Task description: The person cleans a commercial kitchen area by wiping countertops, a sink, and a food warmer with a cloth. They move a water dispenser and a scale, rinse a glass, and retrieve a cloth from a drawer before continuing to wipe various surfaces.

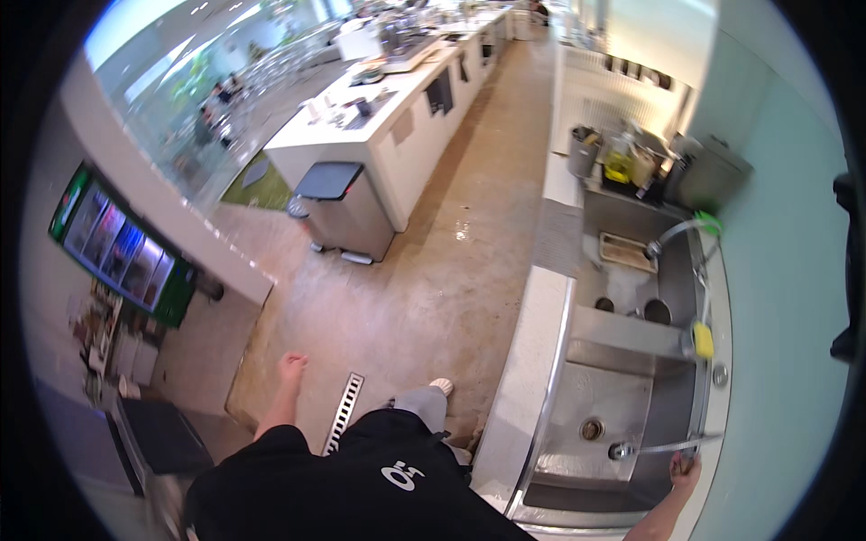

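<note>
My right hand (687, 470) is at the base of the near metal faucet (666, 447), its fingers curled around a small part there, likely the handle. The faucet's spout reaches over the near stainless-steel sink basin (602, 399), and its head hangs close to the round drain (592, 429). No dishes show in this basin. Out to the left, my left hand (293, 365) hangs over the floor with loosely bent fingers. It appears to hold nothing and touches nothing.
The far basin holds a tan tray (628, 252) beneath another faucet (676, 233). A yellow sponge (702, 340) rests at the divider. Bottles (619, 166) crowd the far end. A pedal bin (348, 213) stands by the white counter (325, 149); a floor drain grate (344, 412) lies left of me.
</note>
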The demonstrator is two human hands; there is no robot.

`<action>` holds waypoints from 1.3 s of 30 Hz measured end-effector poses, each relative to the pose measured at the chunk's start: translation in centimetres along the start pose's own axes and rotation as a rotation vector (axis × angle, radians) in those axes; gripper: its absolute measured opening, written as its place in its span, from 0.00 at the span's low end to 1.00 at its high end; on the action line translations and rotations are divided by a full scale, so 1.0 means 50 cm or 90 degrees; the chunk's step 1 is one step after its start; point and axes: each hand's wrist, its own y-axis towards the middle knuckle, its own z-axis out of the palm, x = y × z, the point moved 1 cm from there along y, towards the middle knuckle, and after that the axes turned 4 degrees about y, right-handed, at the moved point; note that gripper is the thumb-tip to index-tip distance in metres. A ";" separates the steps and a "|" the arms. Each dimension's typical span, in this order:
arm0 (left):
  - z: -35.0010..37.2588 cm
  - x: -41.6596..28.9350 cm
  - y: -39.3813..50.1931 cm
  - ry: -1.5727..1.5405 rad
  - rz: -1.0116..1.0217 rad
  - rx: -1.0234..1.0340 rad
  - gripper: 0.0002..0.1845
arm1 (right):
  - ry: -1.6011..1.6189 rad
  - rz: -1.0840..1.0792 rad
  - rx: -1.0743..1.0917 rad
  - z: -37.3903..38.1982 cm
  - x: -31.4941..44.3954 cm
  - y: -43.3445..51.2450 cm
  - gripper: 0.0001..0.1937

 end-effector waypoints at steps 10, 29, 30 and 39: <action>-0.325 0.132 0.152 -0.033 -0.430 -0.236 0.08 | 0.073 -0.358 -0.062 -0.016 0.088 -0.302 0.43; 0.316 -0.531 1.020 -0.160 0.062 0.142 0.10 | -0.609 -0.025 -0.022 1.079 -1.309 -0.595 0.25; 0.317 -0.539 1.036 -0.197 0.041 0.129 0.10 | -0.623 -0.027 -0.037 1.095 -1.323 -0.580 0.24; 0.167 -0.542 1.262 -0.163 -0.003 -0.056 0.06 | -0.577 -0.337 0.271 1.950 -1.254 -0.538 0.10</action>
